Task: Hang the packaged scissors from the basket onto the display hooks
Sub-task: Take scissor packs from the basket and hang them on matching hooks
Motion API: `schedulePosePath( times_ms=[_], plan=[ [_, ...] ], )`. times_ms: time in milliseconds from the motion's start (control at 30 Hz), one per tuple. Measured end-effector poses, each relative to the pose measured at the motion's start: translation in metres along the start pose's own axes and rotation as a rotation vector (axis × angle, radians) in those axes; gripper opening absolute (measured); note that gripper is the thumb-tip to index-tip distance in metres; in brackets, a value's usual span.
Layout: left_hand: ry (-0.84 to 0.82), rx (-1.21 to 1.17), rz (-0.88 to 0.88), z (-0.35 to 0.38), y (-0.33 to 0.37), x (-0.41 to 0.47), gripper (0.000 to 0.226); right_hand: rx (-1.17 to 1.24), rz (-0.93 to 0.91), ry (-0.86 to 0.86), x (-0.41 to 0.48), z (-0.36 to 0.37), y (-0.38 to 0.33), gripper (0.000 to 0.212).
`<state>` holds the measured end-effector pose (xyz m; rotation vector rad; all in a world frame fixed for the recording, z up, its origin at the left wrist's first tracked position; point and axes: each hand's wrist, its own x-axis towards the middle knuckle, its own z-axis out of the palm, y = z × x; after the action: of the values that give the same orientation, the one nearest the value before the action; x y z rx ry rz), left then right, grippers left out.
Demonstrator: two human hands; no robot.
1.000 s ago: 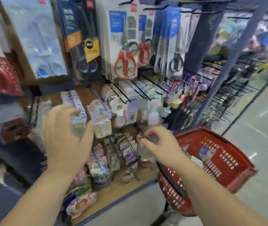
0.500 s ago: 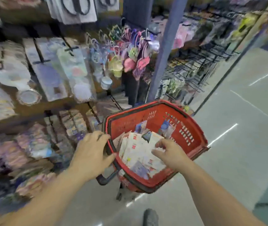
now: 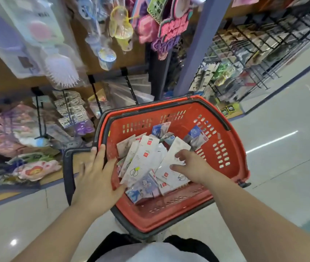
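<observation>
A red basket (image 3: 234, 148) sits low in front of the person, just beside the shelving, and the packaged scissors (image 3: 143, 157) lie heaped inside it, mostly white cards with a few blue ones. The left hand (image 3: 95, 174) rests flat on the basket's near left rim, fingers straight and released. The right hand (image 3: 192, 167) is down among the packs, its fingers bent onto one white pack (image 3: 176, 145); I cannot tell whether it grips it. Black display hooks (image 3: 130, 87) jut from the shelf behind, beneath a hanging hairbrush (image 3: 61, 70).
</observation>
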<state>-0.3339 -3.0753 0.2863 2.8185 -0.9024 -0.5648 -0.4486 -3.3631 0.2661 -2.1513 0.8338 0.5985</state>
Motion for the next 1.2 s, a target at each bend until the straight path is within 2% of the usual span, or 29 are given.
schedulePosePath(
  times_ms=[233, 367, 433, 533, 700, 767, 867, 1033, 1200],
  plan=[
    [-0.016, -0.050, -0.063, 0.005, 0.000, 0.005, 0.112, 0.082, -0.007, -0.090, 0.076, 0.008, -0.007, 0.089],
    [0.023, -0.125, -0.071, 0.007, -0.006, 0.006, 0.114, 0.235, -0.028, -0.127, 0.138, 0.026, -0.022, 0.072],
    [0.053, -0.123, -0.077, 0.011, -0.008, 0.004, 0.115, 0.317, 0.001, -0.135, 0.161, 0.037, -0.029, 0.073],
    [0.107, -0.093, -0.085, 0.016, -0.009, 0.005, 0.111, 0.182, -0.007, -0.106, 0.187, 0.055, -0.023, 0.073],
    [0.148, -0.109, -0.068, 0.018, -0.010, 0.010, 0.101, -0.351, -0.159, -0.060, 0.199, 0.074, 0.002, 0.093],
    [0.145, -0.098, -0.061, 0.018, -0.008, 0.014, 0.099, -0.464, -0.265, -0.021, 0.199, 0.077, 0.007, 0.085],
    [0.124, -0.078, -0.061, 0.019, -0.004, 0.016, 0.097, -0.457, -0.386, -0.039, 0.197, 0.081, 0.010, 0.074],
    [0.105, -0.068, -0.085, 0.017, -0.001, 0.012, 0.095, -0.513, -0.492, -0.241, 0.187, 0.092, -0.002, 0.078],
    [0.107, -0.065, -0.084, 0.016, -0.001, 0.012, 0.093, -0.451, -0.499, -0.184, 0.187, 0.102, -0.008, 0.047]
  ],
)
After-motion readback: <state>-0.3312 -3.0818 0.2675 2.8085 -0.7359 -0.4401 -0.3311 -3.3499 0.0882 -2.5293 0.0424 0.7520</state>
